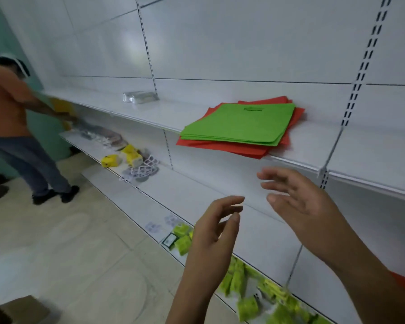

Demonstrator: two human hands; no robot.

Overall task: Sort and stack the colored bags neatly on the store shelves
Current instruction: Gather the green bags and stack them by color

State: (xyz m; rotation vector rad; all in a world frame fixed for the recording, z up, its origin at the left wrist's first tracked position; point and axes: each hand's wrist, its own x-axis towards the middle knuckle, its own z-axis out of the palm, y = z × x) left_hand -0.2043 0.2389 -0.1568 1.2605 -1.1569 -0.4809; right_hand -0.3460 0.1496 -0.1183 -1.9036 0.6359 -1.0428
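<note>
I am holding both hands empty in front of the shelving: my left hand [212,232] with fingers loosely spread, my right hand [297,202] with fingers extended and relaxed. Above and beyond my fingertips, the green bags [239,123] are lying stacked on the red bags [222,147] on the upper shelf [360,148], the red ones overhanging its front edge. Below my left fingers, green packets [182,237] are sitting on a lower shelf; their print is too blurred to read. Far left of my fingers, another person [7,108] is reaching towards yellow packs [122,156].
</note>
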